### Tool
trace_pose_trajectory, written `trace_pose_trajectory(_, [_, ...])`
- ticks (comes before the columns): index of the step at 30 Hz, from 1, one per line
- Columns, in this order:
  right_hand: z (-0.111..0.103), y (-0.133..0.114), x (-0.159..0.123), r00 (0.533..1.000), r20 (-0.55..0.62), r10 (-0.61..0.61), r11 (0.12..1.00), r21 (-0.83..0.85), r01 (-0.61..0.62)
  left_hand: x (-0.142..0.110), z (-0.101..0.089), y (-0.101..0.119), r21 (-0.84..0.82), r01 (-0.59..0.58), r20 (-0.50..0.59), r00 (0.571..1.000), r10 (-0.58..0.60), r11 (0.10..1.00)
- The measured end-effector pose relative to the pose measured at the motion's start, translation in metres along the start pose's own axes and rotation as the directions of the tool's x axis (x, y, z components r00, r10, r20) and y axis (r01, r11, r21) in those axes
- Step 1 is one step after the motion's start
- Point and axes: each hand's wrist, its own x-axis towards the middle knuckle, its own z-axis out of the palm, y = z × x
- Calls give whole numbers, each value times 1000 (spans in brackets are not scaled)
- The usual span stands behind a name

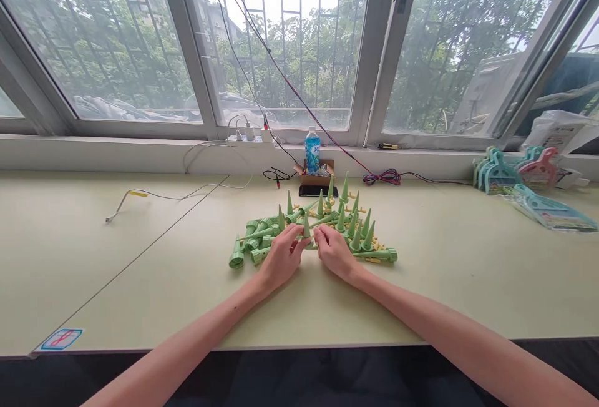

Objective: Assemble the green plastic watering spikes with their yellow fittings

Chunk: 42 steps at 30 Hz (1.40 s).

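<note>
My left hand [284, 250] is closed, its thumb and fingers pinching a green plastic watering spike [306, 227] with the point up. Close beside it, my right hand [333, 248] pinches a small yellow valve piece, mostly hidden by the fingers, against the spike's side. Around both hands lies a pile of similar parts. Several green spikes [367, 236] stand upright on the right, with small yellow valve pieces [384, 248] scattered among them. Hollow green tubes with wide collars [237, 259] lie on the left, and another green tube [388, 255] rests beyond my right wrist.
Behind the pile on the pale table [468, 282] are a black phone [318, 191], a small cardboard box [322, 180] and a blue-labelled bottle [312, 151]. Cables [384, 176] run along the back. Teal and pink plastic clips [498, 173] stand at the far right.
</note>
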Motion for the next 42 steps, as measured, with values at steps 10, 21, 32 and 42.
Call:
trace_pose_trajectory(10, [1, 4, 2, 1000, -6, 16, 1000, -27, -16, 0, 1, -3, 38, -28, -4, 1000, 28, 999])
trace_pose_trajectory(21, [4, 4, 3, 999, -27, 37, 999, -34, -37, 2, 3, -9, 108, -87, -22, 996, 89, 990])
trace_pose_trajectory(32, [7, 6, 2, 999, -21, 27, 999, -45, -28, -3, 1, -11, 125, -86, -23, 996, 89, 988])
trace_pose_trajectory(42, [6, 5, 3, 999, -31, 38, 998, -53, -40, -4, -1, -10, 229, -157, -23, 986, 166, 961])
